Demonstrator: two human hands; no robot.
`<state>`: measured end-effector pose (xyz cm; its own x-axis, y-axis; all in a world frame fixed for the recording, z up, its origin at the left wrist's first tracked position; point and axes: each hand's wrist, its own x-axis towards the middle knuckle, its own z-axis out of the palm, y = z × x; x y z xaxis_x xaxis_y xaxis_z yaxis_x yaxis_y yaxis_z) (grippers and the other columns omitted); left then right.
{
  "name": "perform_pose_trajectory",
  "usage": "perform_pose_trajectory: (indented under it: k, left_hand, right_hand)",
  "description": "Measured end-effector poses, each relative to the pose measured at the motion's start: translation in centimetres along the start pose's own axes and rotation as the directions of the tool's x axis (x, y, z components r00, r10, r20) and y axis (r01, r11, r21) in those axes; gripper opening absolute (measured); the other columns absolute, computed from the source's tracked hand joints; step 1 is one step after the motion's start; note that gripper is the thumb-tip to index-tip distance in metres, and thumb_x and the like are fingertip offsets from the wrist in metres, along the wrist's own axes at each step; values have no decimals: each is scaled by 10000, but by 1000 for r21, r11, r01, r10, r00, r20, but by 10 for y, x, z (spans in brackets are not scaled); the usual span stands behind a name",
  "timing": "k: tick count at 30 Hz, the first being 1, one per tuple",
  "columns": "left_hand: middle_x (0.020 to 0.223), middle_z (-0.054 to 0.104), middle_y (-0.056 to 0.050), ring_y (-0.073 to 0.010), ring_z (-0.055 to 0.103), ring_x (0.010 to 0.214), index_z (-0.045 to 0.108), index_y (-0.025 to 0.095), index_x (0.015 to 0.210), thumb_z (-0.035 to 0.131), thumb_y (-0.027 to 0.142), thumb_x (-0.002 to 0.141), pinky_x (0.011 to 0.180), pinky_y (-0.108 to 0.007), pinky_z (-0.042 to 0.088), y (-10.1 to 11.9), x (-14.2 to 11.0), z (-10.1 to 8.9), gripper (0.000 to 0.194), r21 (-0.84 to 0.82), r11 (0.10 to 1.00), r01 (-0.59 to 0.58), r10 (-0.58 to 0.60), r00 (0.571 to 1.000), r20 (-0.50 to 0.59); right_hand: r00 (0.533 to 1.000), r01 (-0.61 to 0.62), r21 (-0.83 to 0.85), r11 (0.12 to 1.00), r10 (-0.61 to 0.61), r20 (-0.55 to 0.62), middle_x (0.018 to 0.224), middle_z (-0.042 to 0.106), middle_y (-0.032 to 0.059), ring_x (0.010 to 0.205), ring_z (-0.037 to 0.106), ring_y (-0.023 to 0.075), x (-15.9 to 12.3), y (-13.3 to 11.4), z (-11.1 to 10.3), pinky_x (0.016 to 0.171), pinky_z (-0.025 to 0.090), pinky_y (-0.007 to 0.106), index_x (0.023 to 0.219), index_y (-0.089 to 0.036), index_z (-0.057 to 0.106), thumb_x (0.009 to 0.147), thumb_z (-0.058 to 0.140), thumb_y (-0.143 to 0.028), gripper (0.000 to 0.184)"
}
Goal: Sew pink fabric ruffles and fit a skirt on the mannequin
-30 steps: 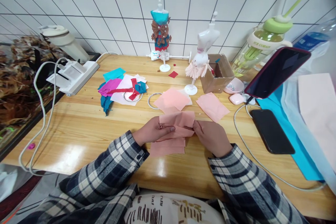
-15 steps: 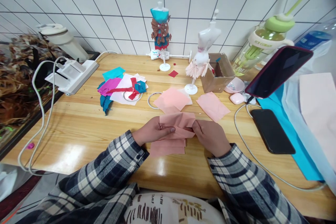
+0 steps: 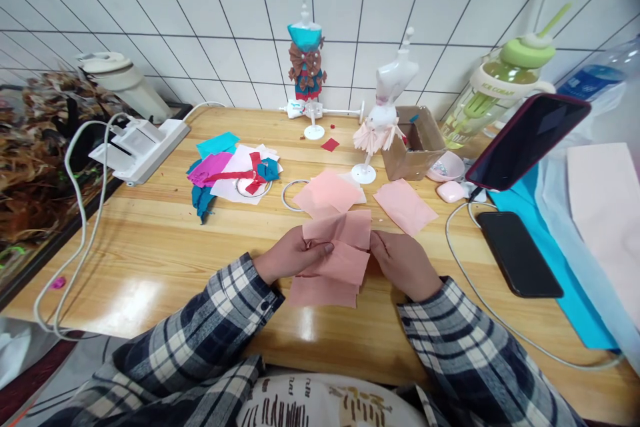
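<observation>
My left hand (image 3: 285, 257) is closed on a thin sheet of pink paper (image 3: 345, 230), the thumb pressed flat over its left side. The sheet has a split or fold across its middle, so its lower part (image 3: 347, 265) hangs apart at the right. At the right edge my right hand (image 3: 405, 260) pinches the paper between curled fingers; the fingertips are partly hidden. Beneath lies another pink piece (image 3: 325, 292) on the wooden table (image 3: 200, 253). Just beyond the hands are lighter pink sheets (image 3: 330, 190) and a separate pink sheet (image 3: 405, 205).
A bare-topped white mannequin (image 3: 395, 80) with a pale pink skirt stands behind, beside a dressed mannequin (image 3: 306, 60) and a cardboard box (image 3: 415, 157). Coloured scraps (image 3: 207, 170) lie left. On the right are a black phone (image 3: 520, 253), a cable and a green-lidded bottle (image 3: 525, 53).
The held paper has opened out, and its lower part now hangs further down and apart from the upper part at the right. Both hands stay in nearly the same place.
</observation>
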<state>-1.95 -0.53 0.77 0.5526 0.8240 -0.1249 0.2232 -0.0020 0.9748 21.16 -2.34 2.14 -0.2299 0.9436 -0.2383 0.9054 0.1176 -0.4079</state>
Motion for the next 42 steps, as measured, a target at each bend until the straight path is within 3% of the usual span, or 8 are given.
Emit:
perform_pose_trajectory:
  k: [8, 14, 19, 27, 31, 33, 38, 42]
  left_hand:
    - [1089, 701, -100, -263, 620, 1050, 610, 120, 1202, 562, 388, 877, 944, -414, 478, -4, 14, -10, 424, 56, 997, -59, 62, 997, -54]
    - [1035, 717, -84, -248, 650, 948, 664, 133, 1106, 657, 394, 803, 872, -363, 508, 0, 8, -8, 401, 120, 992, -26, 58, 959, -277]
    - [819, 737, -76, -230, 674, 745, 724, 118, 921, 701, 452, 755, 676, -322, 540, 1, 4, 2, 373, -127, 990, 66, -94, 969, -230]
    - [1105, 711, -138, -280, 648, 1038, 656, 121, 1138, 720, 389, 763, 931, -398, 494, 3, 9, -1, 465, -364, 920, -148, -12, 915, -402]
    - [1198, 670, -155, -300, 640, 1071, 610, 126, 1216, 710, 360, 777, 943, -431, 486, 2, 6, -7, 508, -446, 873, -198, 21, 928, -371]
    - [1187, 677, -151, -308, 647, 1060, 588, 135, 1254, 723, 346, 765, 922, -439, 500, 4, 3, -7, 549, -473, 866, -162, 2, 947, -321]
    - [1207, 675, -109, -299, 639, 1081, 577, 199, 1277, 776, 293, 711, 908, -421, 515, 9, -2, -2, 607, -432, 897, -94, -22, 966, -256]
    - [1154, 692, -100, -277, 638, 1076, 573, 204, 1275, 771, 306, 713, 844, -365, 536, 8, -2, -2, 604, -450, 889, -82, -3, 983, -185]
  right_hand:
    - [965, 74, 440, 895, 48, -259, 786, 641, 29, 743, 586, 185, 3, 19, 6, 656, 403, 287, 916, -205, 559, 948, 316, -557, 428]
    - [976, 211, 665, 717, -122, -178, 859, 652, 48, 813, 594, 192, 2, 8, 10, 706, 449, 291, 906, -183, 611, 887, 410, -600, 463]
    - [985, 89, 570, 817, 14, -174, 764, 642, 7, 670, 552, 155, 0, -7, 25, 595, 417, 256, 866, -185, 607, 792, 626, -444, 270]
    - [940, 133, 551, 824, 72, -334, 676, 603, -8, 619, 524, 142, 0, 9, 6, 576, 392, 250, 792, -186, 629, 795, 601, -389, 205]
    - [764, 73, 666, 743, 387, -516, 635, 556, -13, 534, 469, 132, 7, 41, -6, 505, 351, 250, 893, -169, 614, 761, 610, -483, 341]
    - [685, -46, 599, 799, 462, -564, 640, 561, -1, 549, 471, 143, 17, 60, -9, 513, 336, 259, 917, -170, 623, 787, 569, -490, 350]
    - [728, -343, 250, 906, 424, -539, 774, 634, 52, 657, 533, 204, 43, 83, -11, 555, 321, 292, 1023, -183, 628, 750, 581, -530, 444]
    - [674, -190, 239, 952, 304, -674, 917, 649, 68, 776, 575, 221, 32, 68, -14, 625, 364, 303, 1195, -202, 541, 856, 447, -553, 497]
